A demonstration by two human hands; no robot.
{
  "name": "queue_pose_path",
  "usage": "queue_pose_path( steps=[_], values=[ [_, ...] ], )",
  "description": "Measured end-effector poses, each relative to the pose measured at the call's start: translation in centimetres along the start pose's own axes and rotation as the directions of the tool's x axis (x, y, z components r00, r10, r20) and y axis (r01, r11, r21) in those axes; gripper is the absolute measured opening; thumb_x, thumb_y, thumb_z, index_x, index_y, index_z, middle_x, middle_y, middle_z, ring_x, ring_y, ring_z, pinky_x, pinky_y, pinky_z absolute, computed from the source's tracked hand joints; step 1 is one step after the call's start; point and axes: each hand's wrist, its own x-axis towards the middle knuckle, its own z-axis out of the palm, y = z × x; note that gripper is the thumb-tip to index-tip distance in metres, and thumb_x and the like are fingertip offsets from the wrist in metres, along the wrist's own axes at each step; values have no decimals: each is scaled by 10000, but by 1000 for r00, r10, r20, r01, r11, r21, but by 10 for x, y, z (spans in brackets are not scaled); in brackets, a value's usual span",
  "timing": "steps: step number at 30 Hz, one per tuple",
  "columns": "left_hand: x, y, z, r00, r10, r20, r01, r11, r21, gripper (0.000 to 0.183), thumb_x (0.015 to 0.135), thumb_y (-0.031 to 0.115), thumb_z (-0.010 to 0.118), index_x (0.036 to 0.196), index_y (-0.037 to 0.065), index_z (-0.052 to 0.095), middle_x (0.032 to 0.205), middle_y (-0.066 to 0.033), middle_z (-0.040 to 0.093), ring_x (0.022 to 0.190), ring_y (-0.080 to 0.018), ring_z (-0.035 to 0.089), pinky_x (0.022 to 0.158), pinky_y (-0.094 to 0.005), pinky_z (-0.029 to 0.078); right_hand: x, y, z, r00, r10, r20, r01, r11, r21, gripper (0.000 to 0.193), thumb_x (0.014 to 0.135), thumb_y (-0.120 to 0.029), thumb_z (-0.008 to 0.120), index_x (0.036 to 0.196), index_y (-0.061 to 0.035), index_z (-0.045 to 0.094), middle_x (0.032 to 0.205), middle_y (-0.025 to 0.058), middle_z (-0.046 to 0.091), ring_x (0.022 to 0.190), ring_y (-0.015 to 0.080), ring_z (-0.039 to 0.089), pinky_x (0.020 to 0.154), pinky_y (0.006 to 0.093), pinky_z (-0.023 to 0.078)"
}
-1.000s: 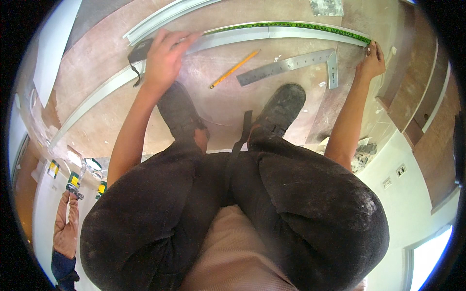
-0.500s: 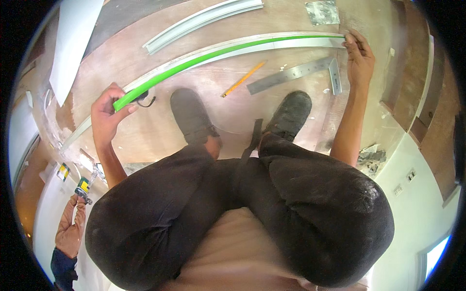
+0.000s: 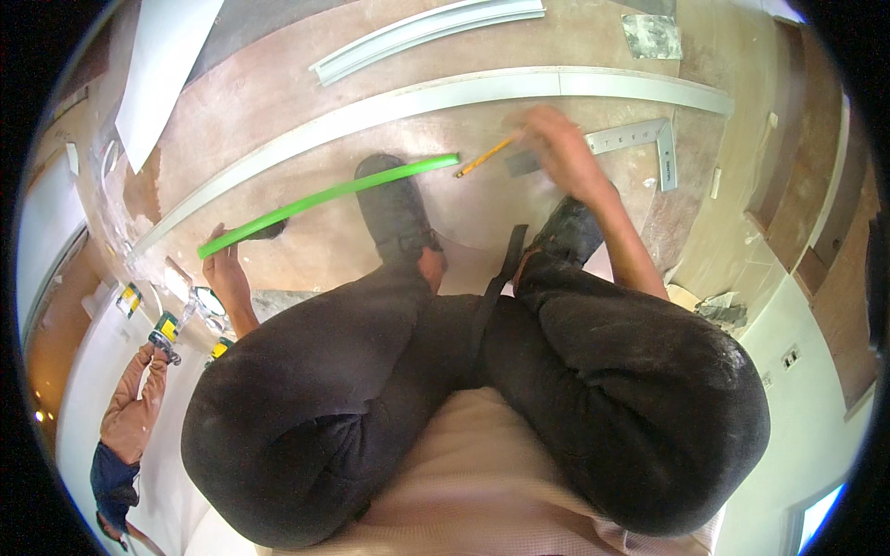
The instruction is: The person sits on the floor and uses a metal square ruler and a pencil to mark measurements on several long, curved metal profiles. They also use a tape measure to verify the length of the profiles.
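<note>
At the left, my left hand (image 3: pixel 228 276) is closed on the left end of a green tape measure (image 3: pixel 343 191). Its blade slants up over my left shoe, and its free end stops short of the pencil. A black part of it, or a shadow, shows below the blade. My right hand (image 3: pixel 562 156), smeared by motion, hovers over the metal square (image 3: pixel 640 137) beside the tip of a yellow pencil (image 3: pixel 482 159); whether its fingers touch the pencil I cannot tell. Beyond both hands a long white strip (image 3: pixel 408 100) lies across the floor, a thin line marked across it.
A shorter grooved white profile (image 3: pixel 431 35) lies farther off, near a stained square patch (image 3: pixel 652 37). A white sheet (image 3: pixel 167 79) stands at far left. Another person (image 3: pixel 130 417) works with a green and yellow tool (image 3: pixel 165 329) at lower left. Rubble (image 3: pixel 721 310) lies by the right wall.
My right hand has left the strip's right end and swung inward to the pencil and square. The tape's blade is off the strip and much shorter. My left hand has come down and nearer.
</note>
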Motion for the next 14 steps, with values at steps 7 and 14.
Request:
queue_pose_path(
  steps=[7,14],
  values=[
    [41,24,39,963,251,-100,-227,952,207,387,1114,200,631,1370,-90,646,1196,-185,727,1143,-263,716,1094,-408,578,-11,8,24,960,-210,184,272,855,-441,219,936,-171,656,1120,-73,723,1158,110,657,1121,320,595,992,456,482],
    [57,85,57,981,127,147,-181,868,462,380,1060,70,688,1424,-29,649,1263,-154,753,1136,-243,746,1050,-336,566,-17,-17,-21,818,517,251,-559,817,141,202,1005,-142,632,1205,-119,654,1384,155,641,1412,344,526,1194,493,369]
  ],
)
